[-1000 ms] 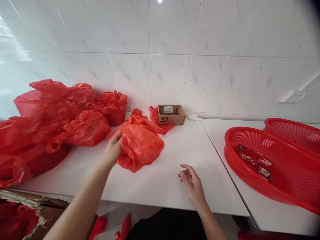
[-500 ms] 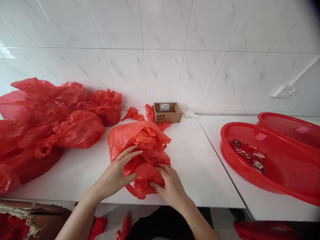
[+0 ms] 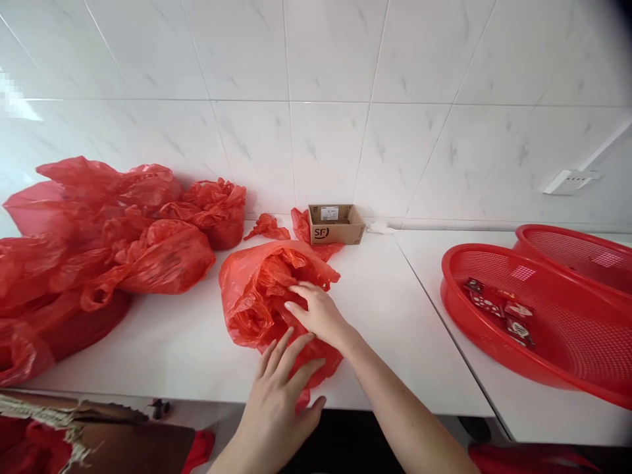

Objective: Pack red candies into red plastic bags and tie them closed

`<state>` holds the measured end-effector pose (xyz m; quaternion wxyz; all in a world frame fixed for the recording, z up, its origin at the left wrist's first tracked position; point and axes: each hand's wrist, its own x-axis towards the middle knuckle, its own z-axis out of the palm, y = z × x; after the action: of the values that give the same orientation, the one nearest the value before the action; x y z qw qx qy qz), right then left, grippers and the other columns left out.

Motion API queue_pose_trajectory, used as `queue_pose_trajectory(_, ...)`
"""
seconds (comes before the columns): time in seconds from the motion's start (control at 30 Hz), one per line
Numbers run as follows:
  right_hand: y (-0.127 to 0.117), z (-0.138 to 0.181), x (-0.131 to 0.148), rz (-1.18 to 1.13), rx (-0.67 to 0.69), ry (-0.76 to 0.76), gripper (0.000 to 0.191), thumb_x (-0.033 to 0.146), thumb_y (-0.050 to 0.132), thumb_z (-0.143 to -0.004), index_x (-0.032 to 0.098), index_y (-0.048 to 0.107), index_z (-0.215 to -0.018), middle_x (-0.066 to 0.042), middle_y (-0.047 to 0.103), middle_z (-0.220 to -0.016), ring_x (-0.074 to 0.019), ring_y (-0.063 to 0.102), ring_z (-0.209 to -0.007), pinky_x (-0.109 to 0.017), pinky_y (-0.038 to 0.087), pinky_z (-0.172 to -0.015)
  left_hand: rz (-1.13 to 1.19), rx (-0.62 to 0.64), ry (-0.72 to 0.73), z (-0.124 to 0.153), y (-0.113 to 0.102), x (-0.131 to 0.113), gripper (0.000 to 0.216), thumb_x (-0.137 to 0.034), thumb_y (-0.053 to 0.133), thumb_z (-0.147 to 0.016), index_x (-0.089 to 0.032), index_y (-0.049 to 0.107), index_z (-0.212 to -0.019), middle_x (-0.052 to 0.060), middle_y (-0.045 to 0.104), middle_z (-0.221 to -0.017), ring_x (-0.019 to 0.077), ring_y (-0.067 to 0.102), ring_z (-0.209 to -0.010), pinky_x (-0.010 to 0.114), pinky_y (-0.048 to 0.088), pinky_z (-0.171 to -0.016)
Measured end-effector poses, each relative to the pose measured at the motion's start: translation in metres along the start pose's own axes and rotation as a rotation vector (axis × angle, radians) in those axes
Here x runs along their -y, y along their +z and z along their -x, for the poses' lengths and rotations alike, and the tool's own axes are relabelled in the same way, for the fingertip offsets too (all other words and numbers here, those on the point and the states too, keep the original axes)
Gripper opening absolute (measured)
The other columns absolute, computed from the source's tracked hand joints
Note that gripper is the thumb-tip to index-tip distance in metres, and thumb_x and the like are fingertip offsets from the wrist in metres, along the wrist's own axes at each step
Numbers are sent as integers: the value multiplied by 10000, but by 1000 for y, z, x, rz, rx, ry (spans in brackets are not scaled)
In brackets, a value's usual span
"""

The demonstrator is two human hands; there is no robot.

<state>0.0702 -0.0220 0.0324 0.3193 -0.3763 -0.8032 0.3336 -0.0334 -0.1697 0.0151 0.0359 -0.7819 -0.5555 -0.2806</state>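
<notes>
A crumpled red plastic bag (image 3: 247, 276) lies on the white table in front of me. My right hand (image 3: 320, 313) reaches into its folds near the middle, thumb and fingers bent around some of the plastic; part of the fingers is hidden. Lower down, at the table's front edge, is my left hand (image 3: 281, 388). Its fingers are spread and its fingertips lie over the near side of the bag. What the bag contains cannot be seen.
Several filled red bags (image 3: 162, 257) are heaped at the left. A small cardboard box (image 3: 340, 232) stands by the tiled wall. At the right, a red basket (image 3: 454, 296) holds a few small packets (image 3: 518, 328), with another red basket (image 3: 543, 232) behind. Below left is a torn carton (image 3: 123, 444).
My right hand has moved up and slightly left into the bag's upper folds. My left hand has come down and right, off the bag's left side to its near side. The bag's front has been rearranged.
</notes>
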Motion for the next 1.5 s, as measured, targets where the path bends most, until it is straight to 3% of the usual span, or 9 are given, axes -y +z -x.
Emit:
queue_pose_trajectory(0.27,-59,36,-3,-887,-281,113,175,355,734,-779,204,652,-747,19,627,-737,-122,585,-710,-261,488,-701,-339,61,-300,-66,28,97,367,-310,558,-844,-181,695,-1158,192,628,-1228,396,521,-1165,561,399,-954)
queue_pose_trajectory(0.47,-84,76,-41,-1184,-521,251,212,260,800,-713,210,655,-859,-5,656,-901,-141,624,-850,-278,524,-760,-350,-60,-385,-124,25,149,449,-146,385,-907,-202,602,-1295,160,508,-1417,363,430,-1291,591,291,-1050)
queue_pose_trajectory(0.6,-83,93,-62,-1168,-709,365,284,278,822,-681,215,644,-894,-14,661,-954,-144,632,-871,-269,535,-751,-302,-178,-361,-120,10,100,448,-159,347,-936,-234,536,-1335,127,468,-1454,345,349,-1369,649,168,-1095)
queue_pose_trajectory(0.7,-76,96,-59,-1125,-831,376,296,290,821,-678,223,625,-889,-1,656,-946,-128,625,-842,-243,528,-719,95,-351,-176,-90,19,32,356,-254,490,-911,-264,554,-1261,106,530,-1361,272,463,-1285,496,326,-1084)
queue_pose_trajectory(0.8,-69,95,-45,-1090,-815,362,268,309,791,-713,225,603,-884,11,651,-893,-107,614,-777,-196,493,-637,331,-60,-151,-65,49,-14,567,-357,672,-788,-283,513,-1327,107,488,-1410,322,457,-1277,497,402,-1009)
queue_pose_trajectory(0.97,-85,98,-48,-1090,-692,409,374,327,792,-709,241,578,-1003,8,661,-845,-138,641,-730,-247,515,-638,498,138,-345,-67,64,0,206,-265,501,-867,-231,682,-958,68,701,-936,264,631,-900,393,481,-793)
queue_pose_trajectory(1.17,-113,102,-64,-1118,-996,365,427,327,814,-678,230,564,-1009,-7,652,-940,-161,667,-872,-294,544,-798,1224,242,-775,-75,29,9,329,-442,563,-879,-178,591,-686,-4,576,-609,139,563,-581,248,482,-577)
queue_pose_trajectory(1.33,-76,112,-38,-742,-744,306,273,409,678,-818,233,575,-999,-54,603,-1126,-227,608,-1060,-401,504,-904,1781,-37,-1330,-77,32,-6,142,-302,642,-858,-160,638,-869,12,659,-739,143,646,-649,325,595,-673)
queue_pose_trajectory(1.5,-30,126,-29,-514,-614,356,274,331,645,-828,244,551,-1071,-73,566,-1206,-244,516,-1176,-420,447,-971,2198,3,-1309,-79,25,-14,182,-271,490,-949,-165,609,-862,-30,581,-612,86,570,-461,234,582,-500)
